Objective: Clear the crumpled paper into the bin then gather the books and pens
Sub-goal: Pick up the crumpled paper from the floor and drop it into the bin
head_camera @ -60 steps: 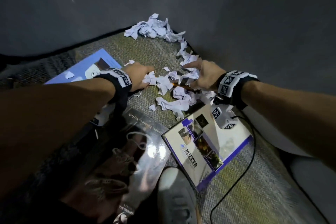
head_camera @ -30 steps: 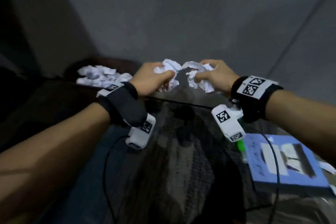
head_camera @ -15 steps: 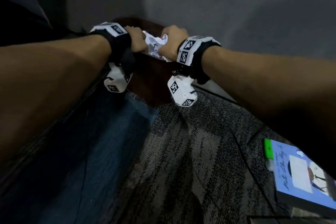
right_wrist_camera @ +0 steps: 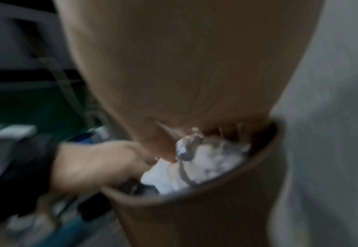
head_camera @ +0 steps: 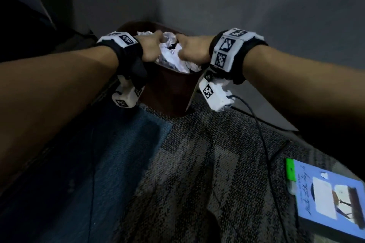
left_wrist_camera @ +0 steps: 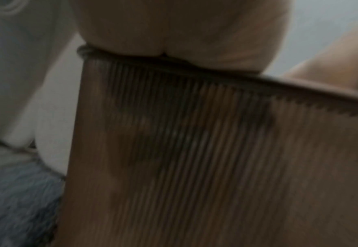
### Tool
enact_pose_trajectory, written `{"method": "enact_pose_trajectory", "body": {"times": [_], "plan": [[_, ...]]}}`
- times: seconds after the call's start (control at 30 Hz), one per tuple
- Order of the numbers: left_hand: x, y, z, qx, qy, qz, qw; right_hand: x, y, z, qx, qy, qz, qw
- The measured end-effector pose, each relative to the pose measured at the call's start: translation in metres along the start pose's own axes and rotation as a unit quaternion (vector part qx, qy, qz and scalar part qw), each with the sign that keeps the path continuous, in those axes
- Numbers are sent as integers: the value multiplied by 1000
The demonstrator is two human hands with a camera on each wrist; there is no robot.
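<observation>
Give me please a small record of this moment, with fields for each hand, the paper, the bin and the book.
left hand: over the bin's mouth, fingers curled on the crumpled paper
right hand: opposite it, also pressed to the paper
crumpled paper: white wad between both hands, piled at the rim inside the bin
bin: dark brown, ribbed wall, upright on the carpet in a corner
book: blue cover, flat on the carpet at lower right, untouched
carpet: grey with a blue patch
pens: none in view
</observation>
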State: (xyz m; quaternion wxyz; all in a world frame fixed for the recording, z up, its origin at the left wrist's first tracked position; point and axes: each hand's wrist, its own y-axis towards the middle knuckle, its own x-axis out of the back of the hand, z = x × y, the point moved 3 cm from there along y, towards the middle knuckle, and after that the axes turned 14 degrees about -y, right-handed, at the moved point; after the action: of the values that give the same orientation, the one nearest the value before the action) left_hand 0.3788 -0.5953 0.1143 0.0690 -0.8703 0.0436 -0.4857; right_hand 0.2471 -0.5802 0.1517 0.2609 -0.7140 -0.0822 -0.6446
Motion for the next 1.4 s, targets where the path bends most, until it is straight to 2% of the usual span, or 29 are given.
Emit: {"method": "enact_pose_trajectory", "body": {"times": [0.1,0.23,0.3,0.43,0.63,0.7,0.77,0.87,0.93,1.03,1.13,1.2,1.27,1.33,1.4], "plan": [[5,-3,2,-1,-6,-32,999,0,-5,-10,-13,-67,-100,993],[10,-11,-3,2,-37,-57,998,0,-14,-4,-54,-19,-185,981],[10,-14,-2,7,-59,-75,995,-6,-13,1,-65,22,-145,987],[10,-19,-1,5,-71,-83,994,-18,-2,3,-49,17,-41,998],[13,-30,-7,-11,-65,-78,995,-16,11,-2,-38,25,19,999],[13,-29,-7,-13,-66,-75,995,-12,9,-11,-64,85,-3,994],[13,-29,-3,-15,-68,-80,994,-8,5,-16,-82,167,-66,980],[13,-29,-2,-27,-89,-78,993,-6,-2,-13,-46,243,-157,956],[13,-29,-2,-59,-77,-80,992,-5,-5,-9,-10,309,-189,932],[13,-25,1,-110,-56,-86,989,-3,-7,-11,5,408,-235,882],[12,-18,2,-145,-31,-108,983,1,-16,-23,-13,432,-288,854],[12,-18,3,-163,-25,-130,978,2,-19,-37,-39,404,-324,855],[12,-21,3,-168,-14,-153,974,2,-25,-52,-59,369,-327,868],[10,-23,2,-164,4,-172,971,3,-35,-58,-43,329,-261,906],[11,-22,2,-154,1,-168,974,3,-44,-50,11,222,-148,964]]}}
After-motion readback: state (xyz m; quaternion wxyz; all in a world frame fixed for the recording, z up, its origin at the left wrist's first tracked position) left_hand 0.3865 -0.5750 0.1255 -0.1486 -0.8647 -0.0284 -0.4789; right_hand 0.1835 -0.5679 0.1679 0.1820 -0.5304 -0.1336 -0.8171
